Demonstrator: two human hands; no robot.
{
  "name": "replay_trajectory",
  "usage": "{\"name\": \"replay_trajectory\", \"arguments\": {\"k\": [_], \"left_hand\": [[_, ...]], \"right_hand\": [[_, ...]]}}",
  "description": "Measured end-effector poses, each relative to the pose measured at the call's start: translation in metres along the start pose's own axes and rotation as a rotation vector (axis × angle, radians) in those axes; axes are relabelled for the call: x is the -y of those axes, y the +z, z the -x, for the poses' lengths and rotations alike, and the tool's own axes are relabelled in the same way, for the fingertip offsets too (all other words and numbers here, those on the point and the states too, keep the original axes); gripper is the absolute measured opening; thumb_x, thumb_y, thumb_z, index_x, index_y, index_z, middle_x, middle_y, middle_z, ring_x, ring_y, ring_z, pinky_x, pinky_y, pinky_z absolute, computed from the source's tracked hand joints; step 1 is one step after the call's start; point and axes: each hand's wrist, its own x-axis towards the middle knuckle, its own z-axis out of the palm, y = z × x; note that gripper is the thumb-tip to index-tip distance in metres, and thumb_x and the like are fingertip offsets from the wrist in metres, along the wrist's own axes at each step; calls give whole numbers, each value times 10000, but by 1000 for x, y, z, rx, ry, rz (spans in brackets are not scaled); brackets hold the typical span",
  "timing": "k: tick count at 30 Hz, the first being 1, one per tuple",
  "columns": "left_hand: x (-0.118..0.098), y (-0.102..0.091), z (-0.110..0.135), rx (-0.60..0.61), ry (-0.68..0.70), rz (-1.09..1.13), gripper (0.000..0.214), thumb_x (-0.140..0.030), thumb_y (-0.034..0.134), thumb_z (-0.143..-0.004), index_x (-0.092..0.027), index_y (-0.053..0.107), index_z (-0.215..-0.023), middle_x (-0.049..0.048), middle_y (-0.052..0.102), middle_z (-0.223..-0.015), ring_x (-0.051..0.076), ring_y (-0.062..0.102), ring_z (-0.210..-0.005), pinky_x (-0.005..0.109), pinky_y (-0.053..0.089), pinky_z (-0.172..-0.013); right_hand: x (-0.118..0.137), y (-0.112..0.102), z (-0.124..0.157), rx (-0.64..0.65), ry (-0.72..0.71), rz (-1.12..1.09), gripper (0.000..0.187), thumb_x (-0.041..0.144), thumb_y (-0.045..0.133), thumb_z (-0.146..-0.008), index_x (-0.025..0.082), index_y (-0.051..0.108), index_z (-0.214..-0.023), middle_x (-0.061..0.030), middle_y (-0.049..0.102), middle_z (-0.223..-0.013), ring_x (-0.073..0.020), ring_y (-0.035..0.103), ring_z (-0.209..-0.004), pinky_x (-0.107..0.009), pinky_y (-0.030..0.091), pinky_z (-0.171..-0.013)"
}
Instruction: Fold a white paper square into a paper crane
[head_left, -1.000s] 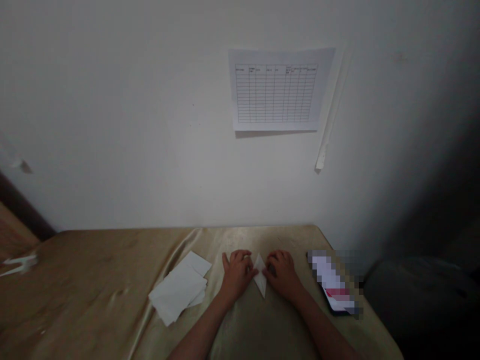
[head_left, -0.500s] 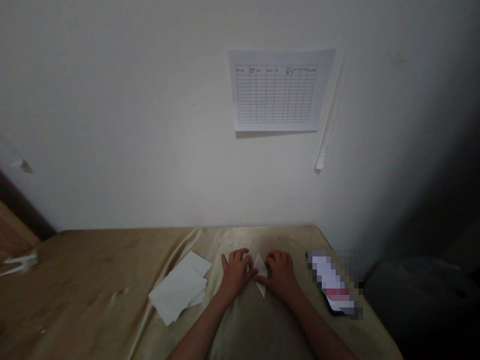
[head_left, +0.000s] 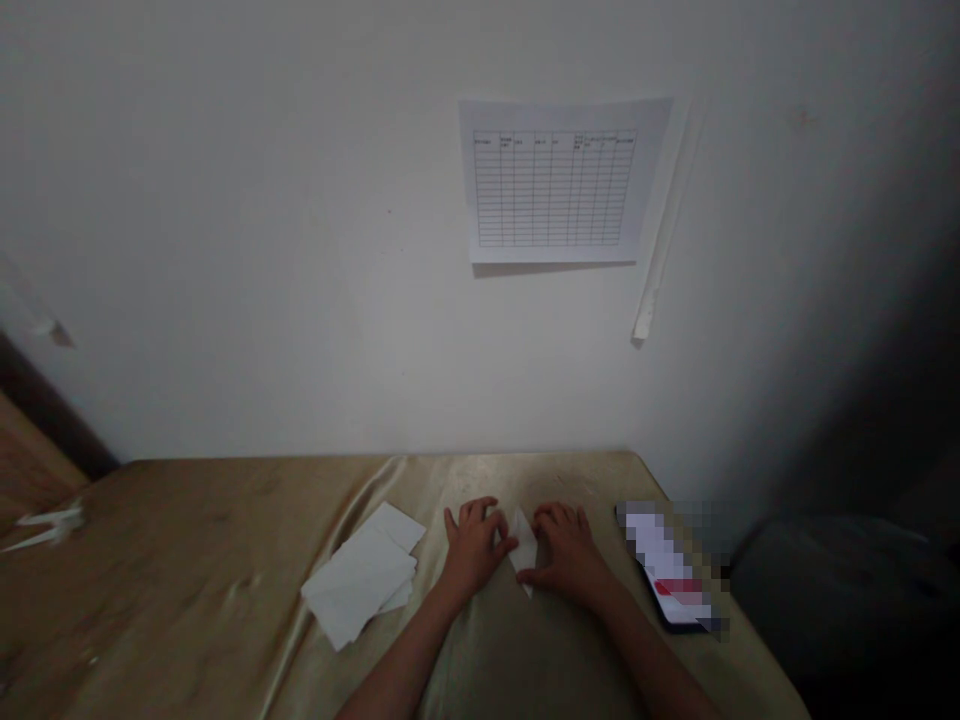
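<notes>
Pressing down a fold | spare white sheets lie left of my hands on the table | left hand curled, thumb pinning the small folded paper near the back edge | right hand curled over its other side, fingertips bearing down | phone by the right edge | tip, I reckon: line the corners up first, then flatten the crease slowly

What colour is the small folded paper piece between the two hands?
White; the small folded paper piece shows clearest in the head view.
</notes>
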Motion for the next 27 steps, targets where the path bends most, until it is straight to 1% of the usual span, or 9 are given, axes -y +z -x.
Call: {"name": "replay_trajectory", "arguments": {"k": [8, 14, 16, 17, 19, 20, 21, 23, 27], "left_hand": [[-2, -1, 0, 3, -1, 7, 107, -349, 710, -812, -265, 658, -853, 18, 550, -1371, 295, 414, -1326, 720, 63, -1112], [2, 2, -2, -7, -10, 55, 86, -330, 726, -795, -269, 673, -827, 9, 560, -1366, 289, 415, -1328, 718, 53, -1111], [4, 2, -3, -7, -17, 71, 80, -328, 732, -787, -268, 685, -809, 9, 569, -1359, 291, 421, -1323, 710, 60, -1113], [5, 2, -3, -8, -18, 78, 76, -327, 734, -785, -268, 691, -802, 9, 574, -1355, 292, 426, -1318, 706, 64, -1114], [6, 2, -4, -12, -17, 96, 59, -324, 737, -782, -276, 705, -797, 6, 584, -1347, 292, 436, -1308, 702, 69, -1115], [6, 1, -4, -12, -16, 107, 46, -322, 736, -783, -285, 713, -798, 1, 588, -1344, 292, 440, -1304, 700, 70, -1115], [6, 1, -4, -13, -16, 117, 31, -319, 733, -787, -295, 720, -801, -4, 592, -1341, 291, 442, -1302, 699, 72, -1116], [6, 0, -5, -18, -20, 134, 16, -318, 722, -798, -314, 733, -809, -13, 598, -1338, 290, 444, -1301, 696, 84, -1116], [6, -1, -6, -43, -24, 165, 40, -321, 717, -803, -331, 747, -828, -10, 606, -1338, 294, 450, -1295, 697, 110, -1109]], "right_hand": [[-5, -7, 5, 57, -34, -93, 747, 527, 879, -487, 250, 568, -1107, -82, 520, -1324, -333, 410, -1306, -574, 83, -1170], [-9, -2, 8, -6, -74, -156, 735, 500, 890, -489, 252, 587, -1111, -86, 542, -1300, -339, 422, -1299, -580, 70, -1171], [-11, 1, 6, -52, -80, -177, 634, 484, 870, -559, 254, 608, -1088, -77, 571, -1255, -323, 456, -1261, -564, 129, -1160], [-12, 3, 5, -75, -82, -187, 531, 469, 839, -626, 255, 623, -1061, -70, 589, -1222, -308, 479, -1231, -547, 176, -1145], [-14, 6, 1, -132, -74, -209, 250, 400, 714, -801, 253, 648, -992, -57, 619, -1147, -267, 521, -1156, -496, 278, -1093], [-16, 8, -1, -154, -73, -215, 147, 363, 671, -841, 250, 657, -935, -52, 630, -1109, -257, 532, -1127, -472, 316, -1062], [-16, 9, -2, -172, -71, -217, 89, 327, 651, -855, 247, 662, -893, -49, 637, -1081, -251, 539, -1102, -451, 344, -1030], [-17, 11, -5, -197, -74, -222, 45, 278, 638, -859, 244, 667, -864, -50, 639, -1067, -246, 537, -1087, -422, 376, -988], [-15, 14, -5, -200, -89, -225, 21, 238, 660, -833, 248, 672, -847, -46, 638, -1067, -240, 526, -1090, -406, 381, -987]]}}
